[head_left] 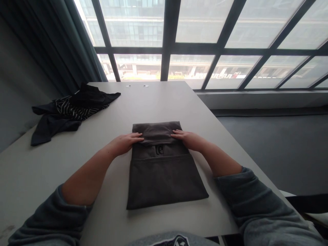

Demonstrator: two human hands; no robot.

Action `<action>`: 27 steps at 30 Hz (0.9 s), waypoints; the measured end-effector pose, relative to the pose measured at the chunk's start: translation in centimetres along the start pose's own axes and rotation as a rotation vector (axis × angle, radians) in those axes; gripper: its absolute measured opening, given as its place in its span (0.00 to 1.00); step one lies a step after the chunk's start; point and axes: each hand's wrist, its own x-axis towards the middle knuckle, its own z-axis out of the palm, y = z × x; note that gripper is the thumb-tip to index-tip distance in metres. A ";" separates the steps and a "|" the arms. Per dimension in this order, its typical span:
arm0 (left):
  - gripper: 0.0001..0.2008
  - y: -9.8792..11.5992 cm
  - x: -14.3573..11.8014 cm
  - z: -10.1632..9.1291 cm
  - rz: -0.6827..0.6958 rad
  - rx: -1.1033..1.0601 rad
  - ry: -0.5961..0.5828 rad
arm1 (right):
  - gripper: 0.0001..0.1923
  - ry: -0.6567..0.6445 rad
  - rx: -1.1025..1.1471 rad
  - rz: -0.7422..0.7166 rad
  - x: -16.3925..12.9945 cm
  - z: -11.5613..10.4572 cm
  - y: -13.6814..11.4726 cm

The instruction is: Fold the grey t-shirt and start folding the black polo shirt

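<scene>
Head view. No box, bin or other container appears; I see only cloth lying directly on the pale grey rectangular table (159, 99). At the centre, close to my body, lies a dark grey folded garment of soft knit fabric (164, 171), roughly rectangular, with its far portion turned over toward me as a flap and a small printed mark showing just under that fold. My left hand (125, 142) rests palm down on the left end of the folded flap, its fingers (137, 136) flat, held together and pointing right across the cloth, gripping nothing. My right hand (188, 138) mirrors it on the right end of the flap, its fingers (176, 133) likewise flat and close together, pointing left, closed on nothing. The flap's middle lies bare between the two sets of fingertips, which stay apart. Both forearms are bare, with grey-blue sleeves (258, 205) pushed up. Well apart, at the table's far left corner, lies a crumpled black garment with thin white stripes (69, 111). Behind the table stands a large dark-framed window (169, 44), with a dark curtain (64, 44) to its left.
</scene>
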 end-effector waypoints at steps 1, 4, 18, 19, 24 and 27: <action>0.31 -0.1 0.0 0.2 -0.021 -0.017 -0.003 | 0.45 -0.003 -0.002 0.013 0.0 0.1 -0.1; 0.29 -0.1 0.0 0.6 -0.067 -0.029 -0.007 | 0.45 0.001 -0.007 0.027 0.1 0.2 -0.2; 0.26 2.1 -0.1 -1.9 -0.045 0.106 -0.034 | 0.39 -0.038 -0.005 0.067 0.2 -1.0 -1.1; 0.25 2.2 -0.1 -2.0 -0.038 0.102 -0.048 | 0.41 -0.055 -0.004 0.068 0.1 -1.2 -1.3; 0.25 2.2 0.0 -2.2 -0.009 0.055 -0.060 | 0.43 -0.151 -0.021 0.108 -0.1 -2.3 -2.5; 0.25 2.4 -0.1 -2.4 -0.003 0.023 -0.057 | 0.43 -0.182 -0.040 0.142 0.0 -2.7 -3.2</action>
